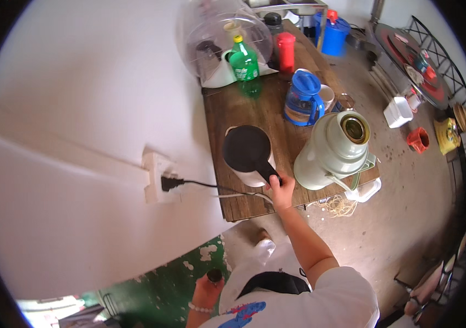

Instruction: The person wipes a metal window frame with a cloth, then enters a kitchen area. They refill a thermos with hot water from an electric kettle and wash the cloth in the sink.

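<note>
My right hand (283,192) is closed around the black handle of a white electric kettle (253,179). The kettle's flat black lid (246,148) is down; from above I cannot tell whether its bottom touches the wooden table (233,110). Low beside my body, my left hand (208,290) grips a small dark round stopper (214,275). A pale green thermos flask (317,158) stands to the right of the kettle, its mouth (355,128) uncovered. Its handle faces the table's right edge.
A black plug (172,183) sits in the wall socket (155,164), its cord running to the table. Behind the kettle stand a blue-lidded pitcher (303,98), a green soda bottle (244,61), a red bottle (286,53) and a clear dome cover (225,37). Tangled twine (337,206) lies beyond the table's edge.
</note>
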Available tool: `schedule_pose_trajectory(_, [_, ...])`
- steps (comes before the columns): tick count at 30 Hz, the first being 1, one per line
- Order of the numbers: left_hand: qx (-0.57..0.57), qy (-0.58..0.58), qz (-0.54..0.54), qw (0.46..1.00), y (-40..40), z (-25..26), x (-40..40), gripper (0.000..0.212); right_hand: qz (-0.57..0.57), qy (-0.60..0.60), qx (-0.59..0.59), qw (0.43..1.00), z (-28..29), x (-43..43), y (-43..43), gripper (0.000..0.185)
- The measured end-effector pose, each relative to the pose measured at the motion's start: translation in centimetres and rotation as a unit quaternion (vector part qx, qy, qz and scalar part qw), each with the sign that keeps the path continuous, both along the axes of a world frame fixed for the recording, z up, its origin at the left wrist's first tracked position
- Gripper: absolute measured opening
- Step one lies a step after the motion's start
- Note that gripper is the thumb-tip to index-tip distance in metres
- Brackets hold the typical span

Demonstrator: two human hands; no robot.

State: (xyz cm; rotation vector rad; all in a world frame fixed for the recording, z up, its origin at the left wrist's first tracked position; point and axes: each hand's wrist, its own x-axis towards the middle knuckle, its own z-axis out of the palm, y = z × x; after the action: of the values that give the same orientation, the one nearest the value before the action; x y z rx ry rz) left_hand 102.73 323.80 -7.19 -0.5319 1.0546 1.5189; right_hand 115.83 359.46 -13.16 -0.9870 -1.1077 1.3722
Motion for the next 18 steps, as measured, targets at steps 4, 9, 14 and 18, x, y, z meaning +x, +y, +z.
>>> schedule_pose_trajectory(4, [-0.051, -0.005, 0.039, 0.998, -1.3, 0.2, 0.3, 0.027, -0.055, -0.019, -0.001, 0.998, 0.5, -1.2, 0.0, 0.031])
schedule_pose_trajectory(9, [-0.147, 0.523, -0.473, 0.693, 0.1, 3.7, 0.7, 0.026, -0.06, -0.013, 0.023, 0.998, 3.0, -1.3, -0.1, 0.028])
schedule_pose_trajectory(14, [-0.073, 0.443, -0.37, 0.813, -2.6, -1.0, -0.4, 0.027, -0.066, 0.083, 0.041, 0.994, 10.2, 0.7, -1.9, 0.025])
schedule_pose_trajectory(18, [-0.004, 0.388, -0.274, 0.88, -1.9, 0.1, -0.5, 0.029, -0.025, 0.133, 0.088, 0.987, 15.4, 2.8, -3.6, 0.025])
